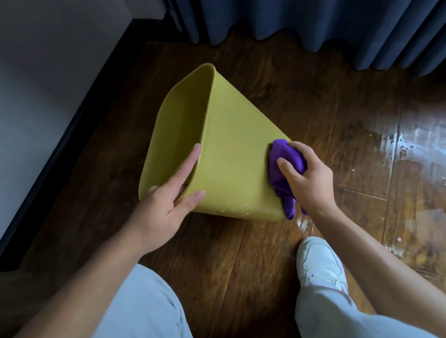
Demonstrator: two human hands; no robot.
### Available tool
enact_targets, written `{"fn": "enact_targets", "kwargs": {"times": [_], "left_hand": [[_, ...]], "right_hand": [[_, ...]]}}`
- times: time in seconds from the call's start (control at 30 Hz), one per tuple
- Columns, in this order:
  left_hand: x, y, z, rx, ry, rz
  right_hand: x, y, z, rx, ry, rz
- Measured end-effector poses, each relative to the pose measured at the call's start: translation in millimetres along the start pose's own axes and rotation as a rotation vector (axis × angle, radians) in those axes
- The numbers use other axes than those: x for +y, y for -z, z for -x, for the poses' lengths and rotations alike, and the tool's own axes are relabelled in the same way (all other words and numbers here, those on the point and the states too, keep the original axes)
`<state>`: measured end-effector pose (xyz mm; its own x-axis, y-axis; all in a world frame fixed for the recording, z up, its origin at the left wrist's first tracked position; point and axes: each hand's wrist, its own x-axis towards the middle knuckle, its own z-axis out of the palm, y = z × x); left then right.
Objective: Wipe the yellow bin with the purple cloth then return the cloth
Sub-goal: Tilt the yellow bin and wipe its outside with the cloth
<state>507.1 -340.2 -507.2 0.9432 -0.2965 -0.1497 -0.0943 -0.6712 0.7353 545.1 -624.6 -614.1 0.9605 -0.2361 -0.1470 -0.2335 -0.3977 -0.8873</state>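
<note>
The yellow bin [234, 153] lies on its side on the wooden floor, its open mouth facing left toward the wall. My left hand [166, 207] grips the near rim of the mouth, thumb on the outer wall and fingers reaching inside. My right hand [308, 179] is closed on the bunched purple cloth [284, 172] and presses it against the bin's upper side near the base end. A tail of the cloth hangs down past the bin's bottom corner.
A white wall with a dark baseboard [54, 158] runs along the left. Blue curtains [339, 22] hang at the back. The floor at right [421, 166] is glossy with wet streaks. My white shoe [321, 263] and pale trouser legs are below the bin.
</note>
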Motion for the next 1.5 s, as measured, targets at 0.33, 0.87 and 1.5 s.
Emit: {"fn": "enact_targets", "kwargs": {"times": [0.33, 0.87, 1.5], "left_hand": [[33, 13, -24, 0.226, -0.280, -0.255], [31, 11, -38, 0.333, -0.207, -0.155], [15, 30, -40, 0.443, 0.112, 0.116]], "right_hand": [[-105, 10, -29, -0.100, 0.351, -0.144], [-124, -35, -5, -0.157, 0.573, 0.008], [12, -23, 15, -0.107, 0.208, 0.114]]}}
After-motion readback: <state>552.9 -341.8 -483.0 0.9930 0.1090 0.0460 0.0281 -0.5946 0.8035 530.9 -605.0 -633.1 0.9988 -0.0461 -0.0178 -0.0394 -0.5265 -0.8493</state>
